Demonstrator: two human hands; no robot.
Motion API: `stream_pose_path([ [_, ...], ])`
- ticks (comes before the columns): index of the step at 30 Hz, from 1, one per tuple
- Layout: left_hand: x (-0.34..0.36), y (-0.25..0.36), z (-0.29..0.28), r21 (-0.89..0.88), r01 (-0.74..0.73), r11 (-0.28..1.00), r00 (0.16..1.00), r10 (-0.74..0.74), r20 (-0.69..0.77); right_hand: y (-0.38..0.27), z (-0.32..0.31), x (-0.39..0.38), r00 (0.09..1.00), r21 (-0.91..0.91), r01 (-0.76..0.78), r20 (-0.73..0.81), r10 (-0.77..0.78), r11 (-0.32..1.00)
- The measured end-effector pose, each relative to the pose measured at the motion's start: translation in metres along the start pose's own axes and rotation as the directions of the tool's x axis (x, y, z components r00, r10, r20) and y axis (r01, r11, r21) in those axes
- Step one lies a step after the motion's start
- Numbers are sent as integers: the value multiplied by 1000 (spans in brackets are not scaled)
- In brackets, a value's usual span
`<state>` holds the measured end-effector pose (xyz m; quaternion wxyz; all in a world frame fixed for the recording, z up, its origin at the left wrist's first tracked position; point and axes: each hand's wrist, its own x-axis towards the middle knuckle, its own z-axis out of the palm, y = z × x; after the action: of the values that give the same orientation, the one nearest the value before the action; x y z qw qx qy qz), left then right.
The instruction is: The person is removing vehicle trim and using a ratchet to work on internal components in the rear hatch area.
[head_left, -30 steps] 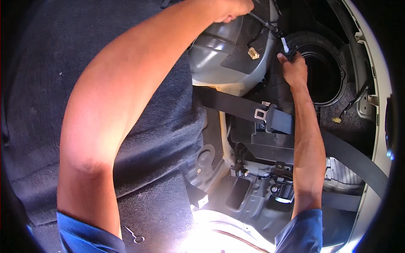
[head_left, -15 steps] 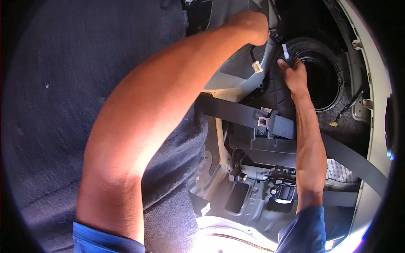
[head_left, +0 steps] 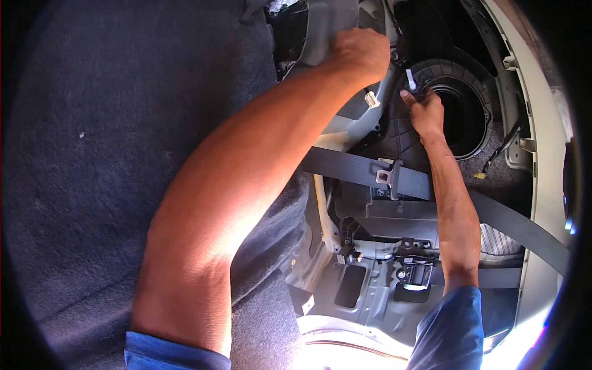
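Note:
At the top of the view my left hand (head_left: 362, 54) is closed in a fist near the metal body panel. What its fingers hold, if anything, is hidden. A white connector plug (head_left: 371, 100) hangs on a dark wire just below this hand. My right hand (head_left: 427, 115), thumb raised, grips a small dark piece with a pale stem (head_left: 411, 79) sticking up from it. That hand is beside the black round housing (head_left: 453, 71), at the left of its wide opening. My right forearm crosses over the grey seat belt (head_left: 345, 165).
Dark carpet (head_left: 105, 172) fills the left side. The belt's metal buckle tongue (head_left: 383, 177) lies in the middle. Lower down is a metal latch (head_left: 414, 274) on the body floor. A yellow plug (head_left: 480, 176) on a wire and a pale body edge (head_left: 549, 148) stand at right.
My left fist has lowered slightly and shifted a little left. My right hand keeps its grip on the dark piece, whose stem now leans a bit differently. The whole view has shifted slightly.

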<state>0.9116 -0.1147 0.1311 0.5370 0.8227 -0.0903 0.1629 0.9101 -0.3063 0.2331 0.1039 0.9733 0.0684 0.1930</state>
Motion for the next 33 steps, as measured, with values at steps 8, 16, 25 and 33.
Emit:
stream_pose_path([
  [8,4,3,-8,259,-153,954,988,154,17,9,5,3,999,4,28,-24,-28,1000],
  [16,14,-7,-3,201,-114,973,993,117,-4,6,8,4,1000,32,12,-11,-11,999],
  [25,4,-4,-13,187,-127,974,992,125,23,8,6,-1,999,38,19,-52,-18,999],
  [33,7,-6,-14,253,-185,950,983,184,26,7,7,0,999,5,3,-53,-2,1000],
])
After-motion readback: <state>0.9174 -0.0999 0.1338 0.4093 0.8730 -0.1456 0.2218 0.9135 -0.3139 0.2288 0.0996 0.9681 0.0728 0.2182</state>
